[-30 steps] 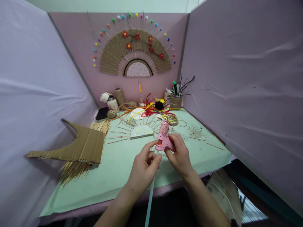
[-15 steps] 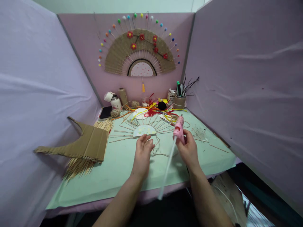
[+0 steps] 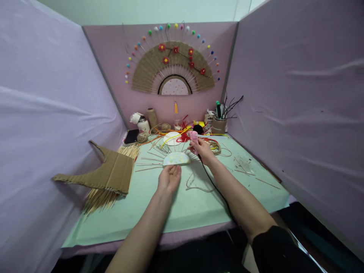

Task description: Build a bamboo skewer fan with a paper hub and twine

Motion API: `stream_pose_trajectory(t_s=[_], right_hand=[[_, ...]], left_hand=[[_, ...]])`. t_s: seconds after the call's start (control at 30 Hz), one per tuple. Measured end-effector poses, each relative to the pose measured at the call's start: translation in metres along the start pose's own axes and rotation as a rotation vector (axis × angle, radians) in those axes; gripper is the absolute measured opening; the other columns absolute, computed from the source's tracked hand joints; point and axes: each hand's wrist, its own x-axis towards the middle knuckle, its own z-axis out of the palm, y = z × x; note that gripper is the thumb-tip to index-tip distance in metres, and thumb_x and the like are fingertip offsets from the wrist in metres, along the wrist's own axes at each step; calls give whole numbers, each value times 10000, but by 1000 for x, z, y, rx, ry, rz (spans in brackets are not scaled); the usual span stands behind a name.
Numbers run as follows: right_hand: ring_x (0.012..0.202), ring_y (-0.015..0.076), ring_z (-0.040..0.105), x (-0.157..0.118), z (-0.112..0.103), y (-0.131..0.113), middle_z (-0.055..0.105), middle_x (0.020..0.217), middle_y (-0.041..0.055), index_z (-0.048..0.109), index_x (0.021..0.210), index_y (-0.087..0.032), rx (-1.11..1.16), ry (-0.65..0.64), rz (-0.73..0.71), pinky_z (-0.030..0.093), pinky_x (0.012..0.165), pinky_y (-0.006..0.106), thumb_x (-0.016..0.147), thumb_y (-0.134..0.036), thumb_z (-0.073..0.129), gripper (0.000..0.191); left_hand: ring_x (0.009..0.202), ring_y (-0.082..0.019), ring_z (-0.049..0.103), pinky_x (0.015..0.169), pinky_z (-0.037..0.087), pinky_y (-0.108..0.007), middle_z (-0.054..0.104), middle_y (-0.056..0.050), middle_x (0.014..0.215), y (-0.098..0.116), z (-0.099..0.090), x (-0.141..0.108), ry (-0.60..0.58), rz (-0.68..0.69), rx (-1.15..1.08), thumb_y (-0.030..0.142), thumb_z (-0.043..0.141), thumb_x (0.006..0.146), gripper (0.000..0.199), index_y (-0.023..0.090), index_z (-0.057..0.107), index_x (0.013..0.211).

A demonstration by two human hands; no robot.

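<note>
A pink hot glue gun (image 3: 194, 136) is gripped in my right hand (image 3: 202, 149), above the right side of a pale half-round piece (image 3: 176, 158). Its nozzle points left, and a clear glue stick juts out to the right behind it. Thin sticks (image 3: 150, 159) fan outward from the half-round piece, which lies flat on the table. My left hand (image 3: 170, 178) rests palm up just below the straight edge of that piece, fingers stretched out, holding nothing. Whether its fingertips touch the edge I cannot tell. A loose twine (image 3: 199, 188) curls on the cloth between my arms.
Cut cardboard (image 3: 113, 168) lies on a bundle of sticks (image 3: 96, 199) at left. Behind are a phone (image 3: 131, 136), twine balls (image 3: 142, 137), a white disc (image 3: 172, 138) and a pot with twigs (image 3: 219, 124). A decorated fan (image 3: 148, 72) hangs on the back panel. A black cord trails under my right arm.
My right hand has moved forward and left with the glue gun, turning it from upright to nearly level. My left hand has turned palm up near the half-round piece. The view has shifted slightly.
</note>
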Motion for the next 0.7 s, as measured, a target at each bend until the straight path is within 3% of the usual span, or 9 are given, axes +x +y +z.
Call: stream_pose_trajectory(t_s=[0.17, 0.47, 0.7], right_hand=[[689, 141, 667, 9, 8, 16, 612, 750, -27, 587, 796, -204, -36, -37, 94, 476, 543, 210, 613, -422, 822, 369], [683, 109, 614, 3, -7, 11, 591, 710, -33, 581, 776, -205, 48, -68, 114, 587, 692, 279, 621, -422, 848, 377], [696, 106, 611, -13, -10, -5, 621, 772, -20, 608, 775, -203, 132, -87, 83, 621, 710, 309, 581, -433, 884, 408]], left_hand=[[759, -125, 618, 606, 550, -193, 589, -70, 857, 4, 5, 8, 8, -30, -18, -4, 514, 810, 167, 151, 537, 867], [562, -77, 505, 511, 443, -158, 516, 0, 700, 2, 24, 28, 71, -19, 83, 99, 594, 859, 147, 166, 523, 750], [659, -134, 623, 681, 556, -272, 636, -23, 735, -1, 21, 17, -7, 128, 143, 72, 520, 863, 133, 170, 591, 806]])
